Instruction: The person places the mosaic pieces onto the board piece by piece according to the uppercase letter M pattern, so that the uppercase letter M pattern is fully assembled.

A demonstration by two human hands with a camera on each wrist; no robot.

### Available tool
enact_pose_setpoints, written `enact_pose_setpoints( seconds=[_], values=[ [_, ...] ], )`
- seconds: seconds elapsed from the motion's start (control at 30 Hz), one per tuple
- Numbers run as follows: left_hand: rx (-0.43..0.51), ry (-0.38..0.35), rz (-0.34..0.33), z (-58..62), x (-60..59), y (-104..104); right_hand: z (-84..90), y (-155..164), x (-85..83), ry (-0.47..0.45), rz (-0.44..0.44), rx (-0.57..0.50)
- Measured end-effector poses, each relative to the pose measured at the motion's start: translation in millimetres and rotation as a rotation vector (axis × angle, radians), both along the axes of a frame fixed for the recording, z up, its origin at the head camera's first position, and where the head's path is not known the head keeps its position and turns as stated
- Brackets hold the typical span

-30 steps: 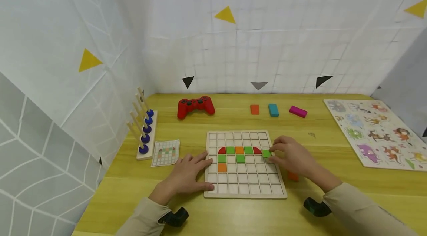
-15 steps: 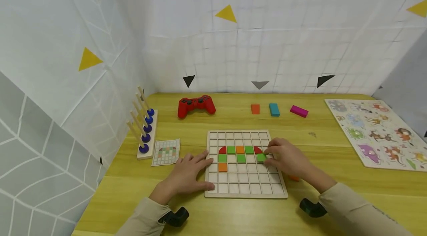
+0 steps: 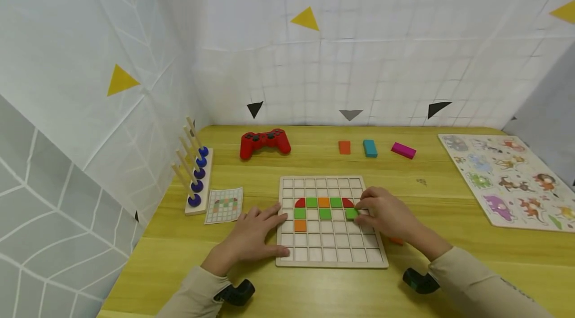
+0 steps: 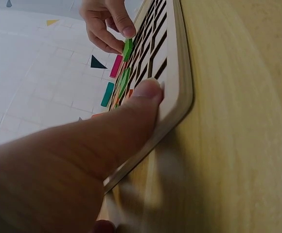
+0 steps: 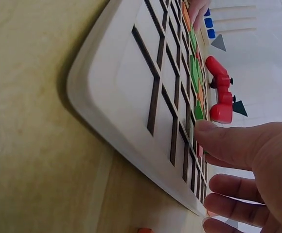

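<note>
A white grid board (image 3: 331, 256) lies flat on the yellow table. On it, red quarter-round, green and orange tiles form a row (image 3: 323, 202). Two green tiles and an orange tile (image 3: 299, 225) sit below that row. My right hand (image 3: 362, 211) pinches a green tile (image 3: 352, 213) at a cell under the right red piece, also seen in the left wrist view (image 4: 127, 49). My left hand (image 3: 269, 223) rests flat on the board's left edge, the thumb (image 4: 143, 99) pressing on the rim. An orange tile (image 3: 396, 240) lies on the table, half hidden by my right wrist.
At the back lie a red game controller (image 3: 264, 142) and orange (image 3: 344, 147), teal (image 3: 369, 148) and magenta (image 3: 403, 150) blocks. A peg rack with blue beads (image 3: 194, 178) and a pattern card (image 3: 223, 205) are on the left, an animal puzzle (image 3: 507, 178) on the right. Fabric walls enclose the table.
My right hand carried the green tile leftwards from the board's right side down to the second row, under the right red piece. The left hand stayed put.
</note>
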State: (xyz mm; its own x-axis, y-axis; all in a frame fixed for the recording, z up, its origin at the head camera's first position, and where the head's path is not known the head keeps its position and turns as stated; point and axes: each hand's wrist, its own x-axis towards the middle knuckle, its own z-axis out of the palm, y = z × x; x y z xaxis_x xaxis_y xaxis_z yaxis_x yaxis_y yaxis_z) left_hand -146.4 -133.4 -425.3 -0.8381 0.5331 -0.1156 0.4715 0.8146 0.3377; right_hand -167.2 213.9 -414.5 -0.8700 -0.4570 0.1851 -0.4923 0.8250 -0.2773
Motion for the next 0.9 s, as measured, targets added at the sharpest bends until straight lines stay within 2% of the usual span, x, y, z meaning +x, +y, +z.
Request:
enact_pose_setpoints(
  seconds=[0.9],
  values=[
    [0.001, 0.0, 0.007, -0.8, 0.3, 0.1, -3.4, -1.1, 0.0, -0.007, -0.021, -0.004]
  ],
)
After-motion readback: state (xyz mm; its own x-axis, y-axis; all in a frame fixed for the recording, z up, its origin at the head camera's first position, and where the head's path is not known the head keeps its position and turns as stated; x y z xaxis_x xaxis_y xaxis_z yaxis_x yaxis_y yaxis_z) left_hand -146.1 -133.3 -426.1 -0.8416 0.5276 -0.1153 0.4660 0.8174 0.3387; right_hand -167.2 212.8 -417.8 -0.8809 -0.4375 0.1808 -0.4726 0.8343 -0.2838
